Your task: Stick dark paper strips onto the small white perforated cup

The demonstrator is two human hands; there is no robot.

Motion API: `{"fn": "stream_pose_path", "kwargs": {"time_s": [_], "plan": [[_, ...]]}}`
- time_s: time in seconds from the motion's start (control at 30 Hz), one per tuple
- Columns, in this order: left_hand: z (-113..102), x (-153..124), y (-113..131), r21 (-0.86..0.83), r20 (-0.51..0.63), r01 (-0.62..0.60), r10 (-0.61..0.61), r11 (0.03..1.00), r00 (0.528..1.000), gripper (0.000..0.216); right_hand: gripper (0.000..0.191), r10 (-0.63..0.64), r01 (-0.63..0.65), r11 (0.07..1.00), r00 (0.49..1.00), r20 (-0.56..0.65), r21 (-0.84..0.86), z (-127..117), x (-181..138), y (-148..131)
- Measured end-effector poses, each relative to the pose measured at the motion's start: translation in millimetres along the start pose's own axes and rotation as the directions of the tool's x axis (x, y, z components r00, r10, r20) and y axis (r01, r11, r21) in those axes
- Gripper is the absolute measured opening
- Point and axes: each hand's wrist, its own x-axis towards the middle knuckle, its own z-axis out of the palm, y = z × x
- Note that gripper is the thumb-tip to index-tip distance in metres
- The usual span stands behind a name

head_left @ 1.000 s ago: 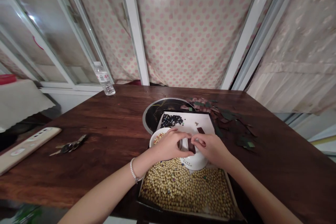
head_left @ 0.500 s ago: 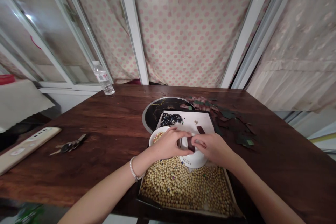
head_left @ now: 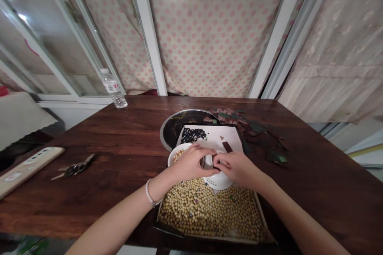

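A shallow tray (head_left: 263, 223) full of pale soybeans (head_left: 206, 211) lies on the dark wooden table (head_left: 119, 159) in front of me. Two white bowls stand at its far end: one (head_left: 173, 156) with beans in it on the left, one (head_left: 220, 182) under my hands. My left hand (head_left: 191, 163), with a bead bracelet on the wrist, is curled shut over the bowls. My right hand (head_left: 236, 167) is closed in a pinch against it, and what the fingers hold is too small to name.
Behind the bowls a white sheet (head_left: 230, 137) carries a heap of dark beans (head_left: 193, 134) and a brown strip (head_left: 226, 146). A round black plate (head_left: 172, 125), paper scraps (head_left: 263, 135), a water bottle (head_left: 112, 87), keys (head_left: 73, 168) and a long cream device (head_left: 26, 165) also lie on the table.
Both hands have stayed together over the white bowl; the dark piece seen between the fingers earlier is now hidden. The view has shifted slightly.
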Motion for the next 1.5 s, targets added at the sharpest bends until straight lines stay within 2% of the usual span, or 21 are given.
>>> {"fn": "stream_pose_path", "kwargs": {"time_s": [0.13, 0.23, 0.37, 0.5, 0.63, 0.7, 0.8, 0.87, 0.93, 1.03, 1.1, 1.23, 1.5], "plan": [[-1.6, 0.4, 1.0, -0.004, 0.024, 0.011, -0.011, 1.0, 1.0, 0.046, 0.015, 0.08, -0.08, 0.997, 0.996, -0.034, -0.009, -4.7, -1.3, 1.9], [-1.5, 0.6, 0.0, -0.007, 0.017, -0.003, 0.003, 1.0, 1.0, 0.048, 0.015, 0.032, -0.031, 0.999, 0.999, 0.003, -0.028, -3.5, -0.7, 3.3], [-1.2, 0.8, -1.1, 0.012, 0.014, -0.011, 0.01, 1.0, 1.0, 0.047, 0.015, 0.025, -0.03, 0.995, 0.998, -0.051, -0.097, 1.2, 0.8, 4.1], [-1.1, 0.8, -1.0, 0.005, 0.011, -0.019, 0.019, 1.0, 1.0, 0.046, 0.017, -0.039, 0.039, 0.997, 0.999, -0.002, -0.072, 0.0, 0.1, 5.8], [0.2, 0.6, -2.3, 0.005, 0.004, -0.032, 0.032, 0.999, 0.999, 0.048, 0.018, 0.025, -0.032, 0.993, 0.997, -0.068, -0.113, -1.2, -0.3, 5.1], [0.8, 0.5, -3.1, 0.006, -0.008, -0.034, 0.034, 0.999, 0.999, 0.046, 0.018, 0.003, -0.005, 0.998, 0.999, -0.047, -0.062, -0.2, -0.1, 3.3], [1.1, 0.3, -3.5, 0.002, -0.011, -0.023, 0.023, 1.0, 1.0, 0.046, 0.012, 0.038, -0.033, 0.975, 0.999, -0.021, 0.219, 0.3, -0.8, 1.9], [0.7, 0.2, -3.2, -0.004, -0.004, -0.018, 0.018, 1.0, 1.0, 0.048, 0.011, 0.135, -0.095, 0.863, 0.99, -0.045, 0.496, -1.2, -1.8, 2.6], [0.3, 0.2, -2.8, -0.006, -0.004, -0.021, 0.021, 1.0, 1.0, 0.048, 0.015, 0.193, -0.113, 0.642, 0.981, -0.018, 0.759, -3.7, -3.1, 3.7], [-0.1, 0.2, -2.4, -0.005, -0.008, -0.026, 0.026, 1.0, 1.0, 0.052, 0.02, 0.106, -0.133, 0.272, 0.989, 0.108, 0.953, -6.3, -5.2, 4.3], [-0.1, 0.4, -2.4, -0.004, -0.004, -0.024, 0.024, 1.0, 1.0, 0.054, 0.021, 0.017, -0.15, 0.12, 0.989, 0.149, 0.981, -6.4, -6.5, 4.0], [-0.1, 1.0, -2.2, -0.007, -0.001, -0.01, 0.01, 1.0, 1.0, 0.054, 0.018, -0.038, -0.135, -0.015, 0.99, 0.135, 0.991, -4.4, -7.7, 3.7], [0.6, 0.2, -1.8, -0.006, -0.015, -0.018, 0.018, 1.0, 1.0, 0.053, 0.019, -0.027, -0.101, -0.1, 0.995, 0.099, 0.99, -4.3, -7.8, 2.1]]}}
